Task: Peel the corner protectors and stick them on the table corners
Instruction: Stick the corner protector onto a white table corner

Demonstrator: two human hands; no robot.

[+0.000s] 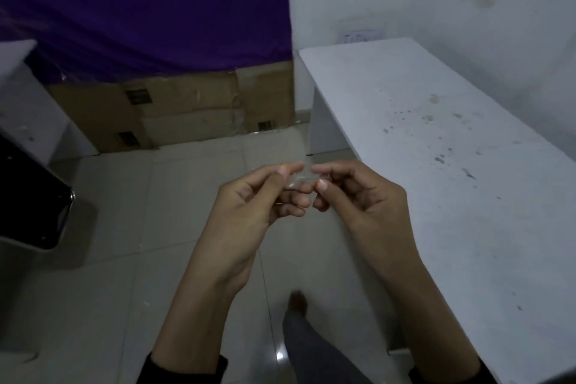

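Note:
A small clear corner protector (pixel 304 179) hangs between my two hands above the tiled floor. My left hand (pixel 265 196) pinches its left end between thumb and fingers. My right hand (pixel 352 193) pinches its right end, thumb nail facing me. The piece is transparent and blurred, so its backing cannot be made out. The white table (pixel 436 140) stands to the right of my hands, its near-left corner (pixel 300 52) at the far end beside the wall.
Cardboard boxes (pixel 187 109) sit under a purple cloth (pixel 140 3) at the back. A black chair (pixel 31 190) stands at the left, with a white unit (pixel 28 103) behind it. My leg and foot (pixel 299 321) are on the floor below my hands.

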